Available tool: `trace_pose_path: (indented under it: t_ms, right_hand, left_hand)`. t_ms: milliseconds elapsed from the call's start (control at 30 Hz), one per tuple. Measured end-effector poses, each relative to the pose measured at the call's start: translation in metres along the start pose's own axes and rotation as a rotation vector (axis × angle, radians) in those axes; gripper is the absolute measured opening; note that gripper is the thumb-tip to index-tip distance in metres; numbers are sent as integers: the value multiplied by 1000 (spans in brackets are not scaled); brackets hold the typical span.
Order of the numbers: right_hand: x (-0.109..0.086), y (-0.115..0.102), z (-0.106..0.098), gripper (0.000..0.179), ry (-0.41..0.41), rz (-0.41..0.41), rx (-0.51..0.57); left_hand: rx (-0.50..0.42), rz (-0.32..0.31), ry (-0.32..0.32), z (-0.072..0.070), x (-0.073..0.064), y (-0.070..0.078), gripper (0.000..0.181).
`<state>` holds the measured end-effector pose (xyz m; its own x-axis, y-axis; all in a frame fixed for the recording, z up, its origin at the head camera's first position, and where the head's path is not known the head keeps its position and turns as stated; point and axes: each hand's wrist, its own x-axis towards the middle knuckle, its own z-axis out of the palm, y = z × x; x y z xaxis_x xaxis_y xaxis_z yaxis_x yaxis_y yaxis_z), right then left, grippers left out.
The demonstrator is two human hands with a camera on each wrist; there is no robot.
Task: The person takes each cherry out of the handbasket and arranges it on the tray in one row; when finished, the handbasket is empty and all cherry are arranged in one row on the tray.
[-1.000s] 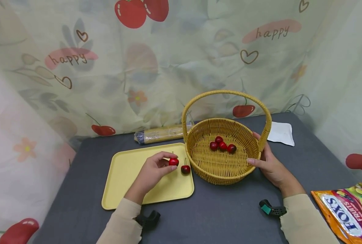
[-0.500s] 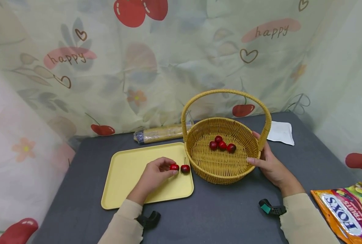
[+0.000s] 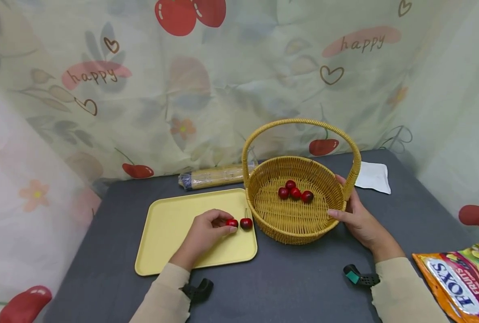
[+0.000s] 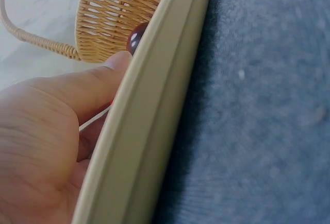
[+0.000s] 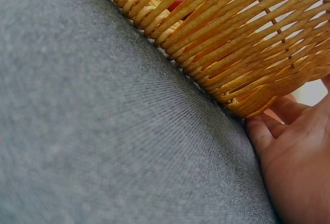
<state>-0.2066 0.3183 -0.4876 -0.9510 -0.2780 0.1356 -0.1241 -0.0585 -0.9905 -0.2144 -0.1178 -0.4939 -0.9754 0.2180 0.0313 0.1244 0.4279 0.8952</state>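
Note:
My left hand [image 3: 203, 234] pinches a red cherry [image 3: 232, 223] between thumb and fingers, low over the right part of the yellow tray [image 3: 171, 215]. Just right of it on the tray sits a second, darker cherry [image 3: 246, 224] with its stem up. In the left wrist view the tray's edge [image 4: 139, 110] hides most of the fingers and the held cherry. My right hand [image 3: 358, 220] grips the right side of the wicker basket [image 3: 292, 235], thumb over the rim and fingers outside. Several cherries [image 3: 295, 193] lie together on the basket's floor.
Behind the tray lies a plastic-wrapped bundle [image 3: 213, 177]. A white packet [image 3: 372, 177] is at the back right, and a colourful fruit sweets bag [image 3: 457, 282] at the front right. The basket's tall handle [image 3: 300, 121] arches over its opening. A printed curtain [image 3: 223, 89] hangs behind.
My left hand has lowered the cherry towards the tray, bringing it beside the other cherry. The right hand and the basket have stayed in place.

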Motion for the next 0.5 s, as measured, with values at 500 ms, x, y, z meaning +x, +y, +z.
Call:
trace_pose_path:
  t_ms: [500]
  right_hand:
    - [0,1,-1,100,-1,11,3]
  left_hand:
    - [8,1,-3,1,-1,0,20]
